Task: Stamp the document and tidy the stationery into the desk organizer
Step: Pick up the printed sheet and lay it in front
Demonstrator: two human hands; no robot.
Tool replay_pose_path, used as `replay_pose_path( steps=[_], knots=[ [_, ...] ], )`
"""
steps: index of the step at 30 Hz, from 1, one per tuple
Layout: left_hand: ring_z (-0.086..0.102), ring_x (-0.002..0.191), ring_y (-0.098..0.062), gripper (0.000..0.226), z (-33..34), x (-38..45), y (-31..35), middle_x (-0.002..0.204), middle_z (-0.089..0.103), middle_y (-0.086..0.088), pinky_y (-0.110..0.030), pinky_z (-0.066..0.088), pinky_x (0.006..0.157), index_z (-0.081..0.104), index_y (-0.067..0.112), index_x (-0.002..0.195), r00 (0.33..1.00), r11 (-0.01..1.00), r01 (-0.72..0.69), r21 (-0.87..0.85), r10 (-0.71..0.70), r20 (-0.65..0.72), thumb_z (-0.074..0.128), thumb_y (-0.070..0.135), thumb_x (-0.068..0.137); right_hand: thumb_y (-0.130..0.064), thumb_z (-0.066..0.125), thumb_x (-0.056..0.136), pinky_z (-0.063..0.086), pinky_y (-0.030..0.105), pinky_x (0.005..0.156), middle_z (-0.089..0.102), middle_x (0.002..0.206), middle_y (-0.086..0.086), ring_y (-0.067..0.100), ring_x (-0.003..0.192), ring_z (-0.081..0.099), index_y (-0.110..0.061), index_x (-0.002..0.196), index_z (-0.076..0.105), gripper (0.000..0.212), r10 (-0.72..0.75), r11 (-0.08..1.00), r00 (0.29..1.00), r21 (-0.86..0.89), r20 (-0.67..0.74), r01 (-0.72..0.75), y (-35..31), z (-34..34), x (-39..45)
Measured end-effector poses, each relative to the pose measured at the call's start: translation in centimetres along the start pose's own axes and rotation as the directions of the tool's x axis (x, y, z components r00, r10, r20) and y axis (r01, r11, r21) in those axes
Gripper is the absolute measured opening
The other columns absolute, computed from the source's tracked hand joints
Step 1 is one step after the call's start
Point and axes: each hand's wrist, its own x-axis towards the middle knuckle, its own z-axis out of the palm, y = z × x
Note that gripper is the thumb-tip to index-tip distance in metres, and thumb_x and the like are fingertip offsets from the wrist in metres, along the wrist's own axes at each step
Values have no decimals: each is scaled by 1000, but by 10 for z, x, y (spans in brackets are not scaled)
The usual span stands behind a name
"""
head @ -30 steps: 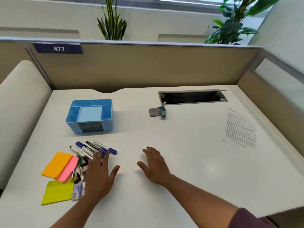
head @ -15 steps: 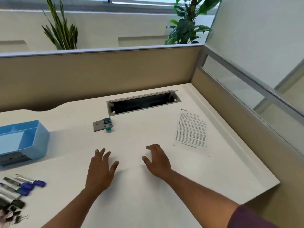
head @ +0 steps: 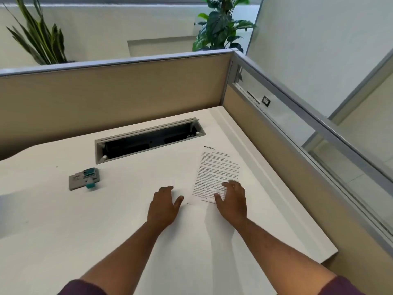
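Head view: white desk (head: 63, 241) (beige partitions (head: 106, 99)), plants (head: 219, 24) behind.

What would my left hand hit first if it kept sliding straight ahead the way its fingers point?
Probably the left hand meets bare white desk first, then the open grey cable slot; depth is uncertain.

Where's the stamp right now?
In the head view the stamp lies on the desk, left of both hands, just in front of the open cable slot's left end.
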Motion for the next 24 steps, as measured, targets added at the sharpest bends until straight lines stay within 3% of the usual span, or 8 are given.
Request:
replay_pose_path(
  steps=[3, 6, 11, 18, 21, 24],
  knots=[
    [37, 135, -26, 62, 16, 21, 24, 147, 40, -5, -41, 39, 107, 40, 15, 145, 997, 999, -35, -6, 35, 65, 54, 49, 95, -45, 72, 87, 30, 44, 121, 31, 162, 5, 27, 152, 24, -18, 149, 43, 74, 58, 997, 998, -53, 21, -56, 18, -2, 15],
    [35, 132, -28, 62, 30, 38, 38, 144, 40, -7, -42, 42, 103, 41, 14, 145, 996, 999, -51, 12, 50, 73, 55, 47, 95, -58, 70, 84, 17, 42, 127, 16, 169, 4, 24, 157, 8, -19, 158, 24, 96, 41, 996, 996, -81, 85, -34, 35, -2, 29],
    [38, 125, -28, 62, 46, 55, 50, 138, 40, -8, -39, 41, 102, 42, 14, 144, 993, 996, -87, -7, 88, 76, 63, 38, 91, -81, 54, 79, 11, 47, 127, 8, 171, 0, 22, 158, 1, -20, 162, 10, 112, -33, 981, 990, -183, 139, 59, 57, 4, 37],
    [42, 121, -28, 71, 54, 56, 51, 136, 38, -10, -36, 39, 103, 38, 13, 148, 997, 997, -63, -43, 64, 43, 69, 29, 86, -83, 52, 79, 9, 47, 127, 19, 169, -2, 21, 158, 8, -17, 161, 15, 112, -57, 982, 995, -174, 77, 70, 56, 14, 33],
    [45, 121, -27, 73, 51, 56, 52, 135, 38, -12, -31, 37, 103, 39, 9, 146, 999, 997, -16, -71, 19, 43, 72, 28, 84, -72, 61, 82, 15, 46, 126, 31, 165, -5, 20, 156, 17, -20, 159, 24, 99, -82, 986, 994, -140, 66, 91, 50, 14, 29],
    [44, 124, -28, 75, 45, 55, 55, 135, 38, -14, -30, 36, 106, 40, 6, 145, 998, 991, 60, -120, -56, 41, 74, 32, 83, -51, 79, 79, 30, 39, 120, 47, 154, -11, 16, 147, 36, -29, 154, 35, 89, -39, 999, 998, 3, 50, 39, 39, 13, 25]
  ],
)
